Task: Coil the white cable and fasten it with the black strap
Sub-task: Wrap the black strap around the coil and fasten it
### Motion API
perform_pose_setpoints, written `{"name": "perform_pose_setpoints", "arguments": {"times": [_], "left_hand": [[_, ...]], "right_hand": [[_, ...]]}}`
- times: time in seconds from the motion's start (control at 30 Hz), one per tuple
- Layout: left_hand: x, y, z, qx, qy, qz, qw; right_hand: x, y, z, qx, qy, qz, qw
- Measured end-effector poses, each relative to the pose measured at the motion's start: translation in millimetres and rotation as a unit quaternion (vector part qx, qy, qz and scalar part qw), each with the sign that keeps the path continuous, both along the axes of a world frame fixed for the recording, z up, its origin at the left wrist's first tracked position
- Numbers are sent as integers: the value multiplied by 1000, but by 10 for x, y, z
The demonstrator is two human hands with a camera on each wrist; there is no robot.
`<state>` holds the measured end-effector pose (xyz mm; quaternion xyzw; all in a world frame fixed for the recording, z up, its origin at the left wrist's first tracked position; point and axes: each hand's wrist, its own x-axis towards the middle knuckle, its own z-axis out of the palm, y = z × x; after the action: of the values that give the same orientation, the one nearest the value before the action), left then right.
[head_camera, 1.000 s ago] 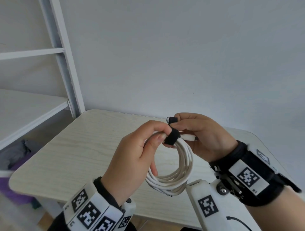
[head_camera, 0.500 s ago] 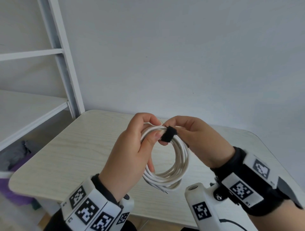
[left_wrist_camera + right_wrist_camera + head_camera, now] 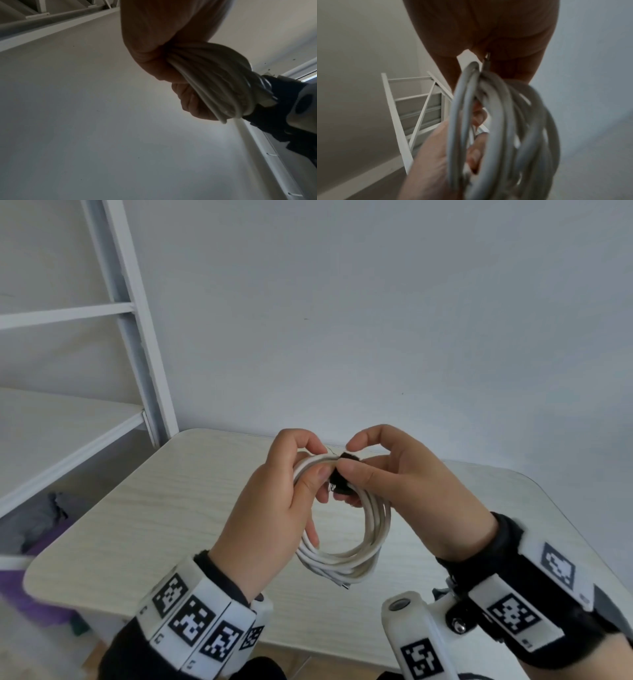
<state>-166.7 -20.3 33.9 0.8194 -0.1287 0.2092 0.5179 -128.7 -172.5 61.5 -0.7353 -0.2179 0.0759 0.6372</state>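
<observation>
The white cable [image 3: 375, 529] hangs as a round coil of several loops above the table, held up between both hands. My left hand [image 3: 291, 494] grips the coil's top left, thumb and fingers curled round the strands [image 3: 202, 75]. A black strap [image 3: 340, 482] wraps the bundle at the top. My right hand [image 3: 383, 477] pinches that strap between thumb and forefinger. A cable plug end [image 3: 346, 587] sticks out at the coil's bottom. In the right wrist view the loops [image 3: 488, 128] fill the frame below my palm; the strap is hidden there.
A pale wood table [image 3: 171, 529] with rounded corners lies under my hands, against a white wall. A white metal rack [image 3: 133, 337] stands at the left, with a shelf board [image 3: 51, 433]. Dark clothes [image 3: 41, 518] and something purple lie below the shelf.
The strap's loose black tail, sticking up a second ago, now lies wrapped on the bundle. My right hand has shifted left over the strap, and both hands have drawn together.
</observation>
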Motion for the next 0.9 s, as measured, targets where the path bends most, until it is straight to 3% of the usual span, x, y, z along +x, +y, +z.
{"name": "perform_pose_setpoints", "arguments": {"times": [0.1,0.27,0.4,0.57,0.8,0.9], "left_hand": [[21,13,2,6,6,5,1000],[73,52,-29,5,48,15,999],[78,25,-57,29,71,16,997],[116,35,-63,62,96,15,993],[118,9,-45,64,139,11,988],[107,-5,-50,61,149,5,987]], "right_hand": [[-13,-11,5,23,30,21,999],[-76,4,-57,-106,-57,-9,993],[-91,67,-138,-194,-185,-87,960],[-78,70,-195,-288,-285,-107,908],[-84,55,-111,-413,-344,-90,839],[-75,52,-141,-390,-349,-96,847]]}}
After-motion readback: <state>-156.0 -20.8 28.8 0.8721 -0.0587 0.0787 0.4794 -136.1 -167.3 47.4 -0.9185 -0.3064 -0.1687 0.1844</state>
